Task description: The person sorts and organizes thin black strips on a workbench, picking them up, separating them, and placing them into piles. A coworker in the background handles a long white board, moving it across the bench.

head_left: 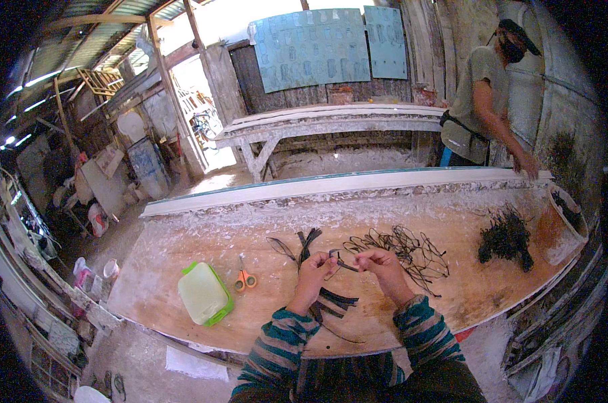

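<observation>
Over the near middle of the wooden table [163, 258], my left hand [312, 277] and my right hand [386, 270] face each other with fingers pinched. Between them runs a short, thin black strip [346, 266], looped at the left fingers, and both hands grip it. Under and beside my left hand lie flat black strips [341, 298], some fanned out beyond it. A loose tangle of thin black cords [411, 250] spreads just past my right hand. To the left are orange-handled scissors [246, 279] and a plastic box with a bright green rim [204, 294].
At the right of the table sit a dark stringy clump [505, 240] and a tipped, dusty bucket [557, 232]. A long white beam [331, 185] lines the far edge. There a masked co-worker [482, 101] rests a hand on it. Another bench [337, 119] stands behind.
</observation>
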The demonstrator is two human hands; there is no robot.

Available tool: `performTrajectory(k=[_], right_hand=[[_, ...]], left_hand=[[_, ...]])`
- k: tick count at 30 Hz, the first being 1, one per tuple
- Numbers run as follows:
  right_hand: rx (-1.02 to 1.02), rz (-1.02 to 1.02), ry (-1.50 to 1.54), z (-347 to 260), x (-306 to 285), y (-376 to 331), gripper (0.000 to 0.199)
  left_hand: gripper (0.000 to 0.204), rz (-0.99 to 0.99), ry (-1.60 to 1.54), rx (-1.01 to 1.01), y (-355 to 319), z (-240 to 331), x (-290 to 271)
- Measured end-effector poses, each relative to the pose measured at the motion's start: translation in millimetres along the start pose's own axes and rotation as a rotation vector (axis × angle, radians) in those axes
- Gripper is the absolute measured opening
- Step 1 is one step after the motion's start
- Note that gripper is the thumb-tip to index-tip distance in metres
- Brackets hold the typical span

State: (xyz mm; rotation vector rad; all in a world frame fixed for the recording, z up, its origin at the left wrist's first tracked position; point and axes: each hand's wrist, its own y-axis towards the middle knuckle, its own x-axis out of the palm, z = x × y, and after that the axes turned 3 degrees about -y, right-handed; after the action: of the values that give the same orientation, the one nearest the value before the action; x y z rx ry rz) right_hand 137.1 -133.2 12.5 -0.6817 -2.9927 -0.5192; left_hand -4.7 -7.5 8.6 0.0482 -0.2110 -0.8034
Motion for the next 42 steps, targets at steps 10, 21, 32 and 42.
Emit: performTrajectory(k=[10, 21, 32, 42], right_hand=[[-0.234, 0.268, -0.625, 5.6, 8.8, 3.7, 0.025], [-0.191, 0.47, -0.663, -7.2, -0.2, 5.8, 0.016], [-0.193, 0.364, -0.328, -11.5, 11.0, 1.4, 0.011], [0.096, -0.335, -0.132, -5.7, 13.8, -4.7, 0.014]], left_hand=[[0.01, -0.38, 0.056, 0.173, -5.5, -2.2, 3.2], [0.015, -0.485, -0.075, -0.189, -19.4, 7.7, 13.5], [0.011, 0.127, -0.053, 0.194, 5.8, -4.4, -5.2], [0.015, 0.238, -0.096, 0.146, 11.8, -11.0, -15.2]])
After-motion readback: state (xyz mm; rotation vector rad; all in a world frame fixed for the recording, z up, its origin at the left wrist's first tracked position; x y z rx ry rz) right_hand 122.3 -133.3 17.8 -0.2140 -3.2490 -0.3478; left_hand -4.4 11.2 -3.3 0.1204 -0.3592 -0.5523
